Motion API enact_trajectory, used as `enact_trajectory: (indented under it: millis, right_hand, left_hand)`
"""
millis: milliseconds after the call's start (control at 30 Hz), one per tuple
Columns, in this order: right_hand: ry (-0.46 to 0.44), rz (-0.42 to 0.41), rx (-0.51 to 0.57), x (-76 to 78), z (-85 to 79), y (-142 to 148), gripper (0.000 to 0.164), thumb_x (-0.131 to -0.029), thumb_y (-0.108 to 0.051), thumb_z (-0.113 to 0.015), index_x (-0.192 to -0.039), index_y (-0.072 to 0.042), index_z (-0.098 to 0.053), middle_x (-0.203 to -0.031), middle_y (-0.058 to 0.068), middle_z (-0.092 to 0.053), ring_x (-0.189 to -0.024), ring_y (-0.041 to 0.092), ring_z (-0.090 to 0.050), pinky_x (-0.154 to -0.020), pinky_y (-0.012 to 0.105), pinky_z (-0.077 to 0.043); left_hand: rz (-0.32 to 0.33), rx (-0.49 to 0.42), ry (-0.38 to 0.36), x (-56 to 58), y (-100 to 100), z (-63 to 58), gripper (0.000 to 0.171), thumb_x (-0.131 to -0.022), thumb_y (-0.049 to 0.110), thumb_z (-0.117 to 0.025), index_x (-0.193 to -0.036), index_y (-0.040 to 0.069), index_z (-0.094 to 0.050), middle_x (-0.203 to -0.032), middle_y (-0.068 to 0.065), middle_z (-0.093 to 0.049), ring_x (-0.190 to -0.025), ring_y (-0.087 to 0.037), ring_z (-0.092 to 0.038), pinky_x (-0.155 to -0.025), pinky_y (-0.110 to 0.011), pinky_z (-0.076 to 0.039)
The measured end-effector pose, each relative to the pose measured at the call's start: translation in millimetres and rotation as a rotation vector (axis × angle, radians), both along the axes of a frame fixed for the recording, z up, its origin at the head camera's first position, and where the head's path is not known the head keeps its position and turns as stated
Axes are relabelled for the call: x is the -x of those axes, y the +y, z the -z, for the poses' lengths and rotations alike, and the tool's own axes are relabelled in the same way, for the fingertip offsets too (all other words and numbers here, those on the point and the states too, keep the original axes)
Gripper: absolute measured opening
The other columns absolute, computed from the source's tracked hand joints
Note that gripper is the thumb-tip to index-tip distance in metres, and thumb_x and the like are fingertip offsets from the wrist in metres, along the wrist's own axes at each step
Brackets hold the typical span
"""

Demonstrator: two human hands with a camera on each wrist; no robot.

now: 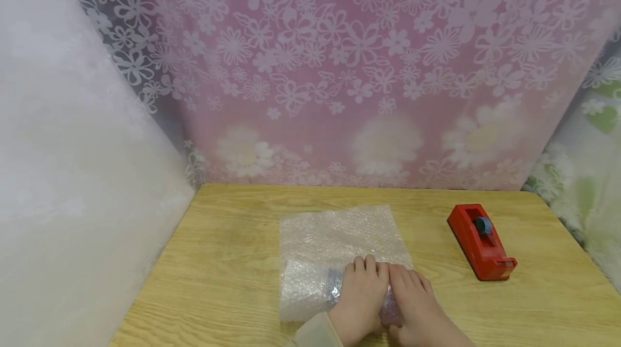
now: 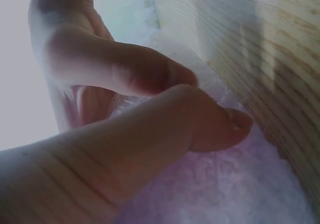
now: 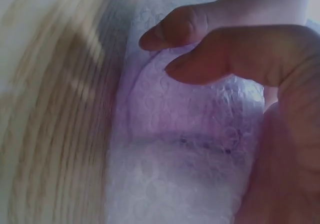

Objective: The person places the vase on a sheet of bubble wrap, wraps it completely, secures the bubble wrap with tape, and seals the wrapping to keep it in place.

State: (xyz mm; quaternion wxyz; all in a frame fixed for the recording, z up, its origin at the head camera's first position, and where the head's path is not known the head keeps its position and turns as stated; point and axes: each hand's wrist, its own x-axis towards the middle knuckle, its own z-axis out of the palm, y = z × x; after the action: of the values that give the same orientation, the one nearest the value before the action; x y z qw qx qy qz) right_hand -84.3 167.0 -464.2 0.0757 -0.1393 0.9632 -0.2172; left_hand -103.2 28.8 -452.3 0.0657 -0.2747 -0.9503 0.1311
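The purple object [image 1: 390, 310] rolled in clear plastic bubble wrap [image 1: 335, 234] is largely hidden beneath the left hand [image 1: 361, 294] and right hand [image 1: 414, 298], and the crinkled layers veil its outline (what it is cannot be told). The head view's bottom edge cuts off the right forearm [image 1: 448, 333], the cream sleeve [image 1: 317, 332] and the yellow wood-grain tabletop [image 1: 228, 261]; its top edge crops the pink floral cloth [image 1: 310, 67]. In the right wrist view, small dark specks [image 3: 228, 151] on the bundle are too blurred to identify. The left wrist view crops the hazy wrap below.
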Motion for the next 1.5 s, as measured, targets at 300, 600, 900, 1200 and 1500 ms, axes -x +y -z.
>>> enact_trajectory:
  millis: [300, 600, 900, 1200, 1500]
  right_hand:
    - [0.018, -0.039, 0.032, 2.6, 3.2, 4.6, 0.099, -0.054, -0.023, -0.090, -0.138, -0.004, -0.041, -0.136, 0.010, -0.047, -0.126, 0.036, -0.043, -0.102, 0.068, -0.028]
    - [0.019, -0.044, 0.076, 3.6, 2.8, 4.6, 0.100, -0.053, -0.024, -0.093, -0.137, -0.005, -0.041, -0.135, 0.009, -0.047, -0.125, 0.035, -0.043, -0.102, 0.068, -0.028]
    - [0.058, -0.084, 0.093, 2.8, 0.6, 6.7, 0.098, -0.057, -0.018, -0.091, -0.139, -0.002, -0.040, -0.135, 0.013, -0.047, -0.125, 0.037, -0.042, -0.102, 0.068, -0.030]
    - [0.075, -0.085, 0.092, 0.3, 1.9, 5.5, 0.097, -0.061, -0.009, -0.085, -0.143, 0.003, -0.035, -0.142, 0.019, -0.044, -0.131, 0.043, -0.039, -0.103, 0.068, -0.030]
    - [0.147, -0.104, 0.041, 0.6, 5.6, 9.3, 0.100, -0.064, -0.019, -0.086, -0.147, 0.003, -0.035, -0.144, 0.017, -0.048, -0.129, 0.038, -0.046, -0.104, 0.062, -0.036]
  left_hand:
    - [0.013, -0.007, -0.009, 1.9, -1.1, 1.2, 0.097, -0.043, 0.074, -0.086, -0.116, 0.021, -0.051, -0.101, 0.001, -0.050, -0.087, -0.014, -0.048, -0.073, -0.028, -0.045]
    - [0.002, -0.003, -0.015, 3.5, -0.8, 2.1, 0.098, -0.042, 0.074, -0.086, -0.117, 0.021, -0.050, -0.100, 0.002, -0.049, -0.087, -0.013, -0.048, -0.071, -0.027, -0.043]
    - [0.008, -0.007, -0.038, 4.0, -0.6, -1.7, 0.104, -0.042, 0.076, -0.085, -0.123, 0.021, -0.049, -0.103, 0.002, -0.050, -0.090, -0.013, -0.048, -0.074, -0.028, -0.045]
    - [0.017, -0.013, -0.059, 6.0, -2.1, -2.7, 0.105, -0.042, 0.077, -0.085, -0.124, 0.021, -0.050, -0.104, 0.001, -0.051, -0.090, -0.013, -0.049, -0.075, -0.029, -0.046]
    - [0.039, -0.017, -0.074, 8.9, -4.8, -3.7, 0.103, -0.041, 0.079, -0.083, -0.119, 0.021, -0.050, -0.101, 0.002, -0.050, -0.089, -0.012, -0.050, -0.076, -0.026, -0.046]
